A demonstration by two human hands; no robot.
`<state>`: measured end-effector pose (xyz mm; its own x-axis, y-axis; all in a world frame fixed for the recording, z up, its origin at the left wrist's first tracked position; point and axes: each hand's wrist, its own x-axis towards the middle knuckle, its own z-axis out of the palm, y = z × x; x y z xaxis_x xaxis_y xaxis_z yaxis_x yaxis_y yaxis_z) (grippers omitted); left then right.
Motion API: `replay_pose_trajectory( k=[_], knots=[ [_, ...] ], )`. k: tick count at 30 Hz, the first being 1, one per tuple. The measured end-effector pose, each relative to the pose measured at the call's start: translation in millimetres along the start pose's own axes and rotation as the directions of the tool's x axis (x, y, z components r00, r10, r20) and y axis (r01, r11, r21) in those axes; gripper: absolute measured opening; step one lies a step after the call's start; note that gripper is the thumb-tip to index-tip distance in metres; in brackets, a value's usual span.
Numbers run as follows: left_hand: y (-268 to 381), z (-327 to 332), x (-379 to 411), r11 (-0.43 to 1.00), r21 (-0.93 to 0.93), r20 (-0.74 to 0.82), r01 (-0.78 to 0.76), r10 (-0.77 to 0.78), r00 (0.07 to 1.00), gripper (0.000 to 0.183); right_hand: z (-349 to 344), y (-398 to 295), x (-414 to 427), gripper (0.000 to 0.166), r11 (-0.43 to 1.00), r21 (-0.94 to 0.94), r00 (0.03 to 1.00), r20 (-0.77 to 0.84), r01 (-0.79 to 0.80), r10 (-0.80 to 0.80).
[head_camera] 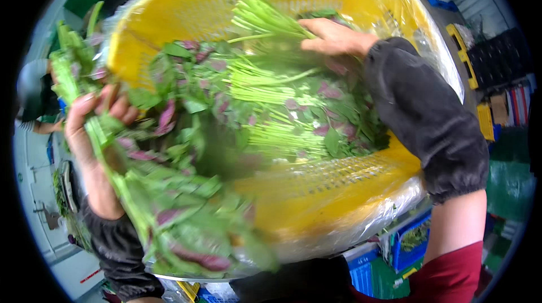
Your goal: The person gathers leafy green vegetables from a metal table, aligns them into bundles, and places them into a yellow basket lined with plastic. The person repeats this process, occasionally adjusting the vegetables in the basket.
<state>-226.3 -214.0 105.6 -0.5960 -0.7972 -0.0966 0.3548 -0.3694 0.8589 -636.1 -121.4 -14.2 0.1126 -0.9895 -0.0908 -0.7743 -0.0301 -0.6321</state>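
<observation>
Before me is a large yellow plastic basket [338, 205] lined with clear plastic film. Bunches of amaranth greens with purple-marked leaves lie in it, their pale green stems [262, 81] stacked towards the middle. My left hand [97, 117], at the basket's left side, is closed round a large bunch of amaranth [182, 218], whose leaves hang over the near left rim. Inside the basket at the upper right, my right hand [334, 36] holds another bunch by its stems [262, 15], the cut ends pointing to the upper left. Both forearms wear dark sleeve covers.
Another person [34, 91] is at the far left edge. Below the basket at the right stands a blue crate [408, 243] with greens in it. Black crates [501, 57] and a yellow crate [485, 121] stand at the right. More greens [59, 193] lie at the left.
</observation>
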Motion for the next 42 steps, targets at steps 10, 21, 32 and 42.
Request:
replay_pose_trajectory(
  k=[10, 21, 32, 42],
  knots=[
    [35.8, 43.6, -35.4, 0.900, -0.323, 0.183, -0.293, 0.363, 0.914, 0.024, -91.2, -314.4, -75.5, 0.039, 0.969, 0.224, 0.983, -0.173, 0.100, -0.061],
    [59.2, 4.8, -207.4, 0.837, -0.245, 0.213, -0.489, 0.539, 0.815, 0.080, 47.0, -485.0, -90.1, 0.048, 0.766, 0.217, 0.765, 0.106, 0.606, -0.635],
    [10.4, -176.9, -306.7, 0.921, -0.388, 0.141, -0.023, 0.084, 0.986, 0.068, 250.5, -501.1, -55.0, 0.061, 0.866, 0.464, 0.815, 0.420, 0.185, -0.399],
    [-98.0, -222.8, -297.4, 0.898, -0.342, -0.034, 0.277, -0.306, 0.951, 0.041, 390.6, -391.7, -71.7, 0.101, 0.730, 0.574, 0.895, 0.431, -0.372, 0.117]
  ],
)
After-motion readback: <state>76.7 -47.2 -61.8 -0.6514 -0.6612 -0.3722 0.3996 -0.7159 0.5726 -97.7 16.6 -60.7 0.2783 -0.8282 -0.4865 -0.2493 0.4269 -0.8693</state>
